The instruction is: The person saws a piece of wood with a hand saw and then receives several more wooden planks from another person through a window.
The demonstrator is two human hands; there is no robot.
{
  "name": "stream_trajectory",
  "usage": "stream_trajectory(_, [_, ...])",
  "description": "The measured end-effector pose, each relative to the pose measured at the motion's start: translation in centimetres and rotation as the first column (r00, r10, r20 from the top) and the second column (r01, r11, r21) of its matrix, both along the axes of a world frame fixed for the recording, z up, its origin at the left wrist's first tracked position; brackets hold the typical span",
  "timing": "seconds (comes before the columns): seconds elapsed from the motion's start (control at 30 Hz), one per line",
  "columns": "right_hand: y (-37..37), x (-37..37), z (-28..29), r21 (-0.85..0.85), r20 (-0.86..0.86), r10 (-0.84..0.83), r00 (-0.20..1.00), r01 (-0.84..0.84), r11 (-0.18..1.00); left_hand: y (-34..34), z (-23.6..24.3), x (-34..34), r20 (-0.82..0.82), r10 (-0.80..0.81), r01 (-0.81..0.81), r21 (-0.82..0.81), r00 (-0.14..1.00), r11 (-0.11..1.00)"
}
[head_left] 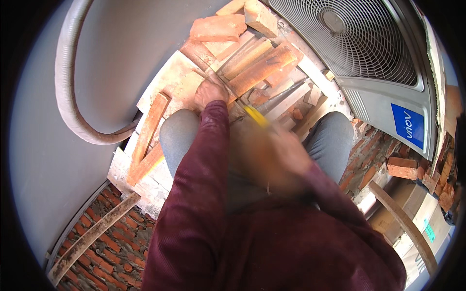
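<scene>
My left hand (211, 93) is closed at the near end of a reddish-brown wooden strip (264, 70), its fingers partly hidden from above. Motion smears my right hand (289, 153), which grips what looks like a handsaw with a yellow part (256, 116). From that yellow part a thin dark blade edge runs up past my left hand, crossing the strip. The blur hides the handle's shape. Both hands work between my knees, over a pale, dusty slab (167, 80).
Two more strips (151, 123) lie left of my knee. Brick pieces (218, 28) and wood offcuts sit ahead. An outdoor fan unit (369, 43) stands at right, and a pale hose (68, 82) bends down at left. Lower down are curved-looking bars (92, 237) and brickwork (109, 233).
</scene>
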State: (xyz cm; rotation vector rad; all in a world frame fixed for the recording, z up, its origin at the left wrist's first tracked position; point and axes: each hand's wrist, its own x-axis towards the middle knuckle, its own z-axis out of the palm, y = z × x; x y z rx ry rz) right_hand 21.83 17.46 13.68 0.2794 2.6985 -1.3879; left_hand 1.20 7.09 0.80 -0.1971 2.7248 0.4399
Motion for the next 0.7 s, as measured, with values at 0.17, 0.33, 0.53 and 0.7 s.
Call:
stream_trajectory(0.17, [-0.1, -0.2, 1.1, -0.100, 0.110, -0.085, 0.990, 0.096, 0.990, -0.5, -0.4, 0.2, 0.014, 0.064, -0.065, 0.035, 0.998, 0.997])
stream_trajectory(0.33, [0.4, 5.2, 11.5, -0.139, 0.223, -0.055, 0.973, 0.088, 0.986, -2.4, -0.3, -0.7, -0.048, 0.088, -0.089, -0.034, 0.995, 0.995])
stream_trajectory(0.53, [0.5, -2.3, -1.0, -0.011, 0.115, -0.101, 0.988, 0.103, 0.995, 1.2, 0.4, 0.0, 0.005, 0.028, -0.028, 0.050, 1.000, 0.998])
stream_trajectory(0.7, [-0.7, 1.7, 6.3, -0.109, 0.258, 0.036, 0.965, -0.008, 0.994, -1.9, -0.8, -0.8, -0.037, 0.082, -0.080, 0.053, 0.996, 0.995])
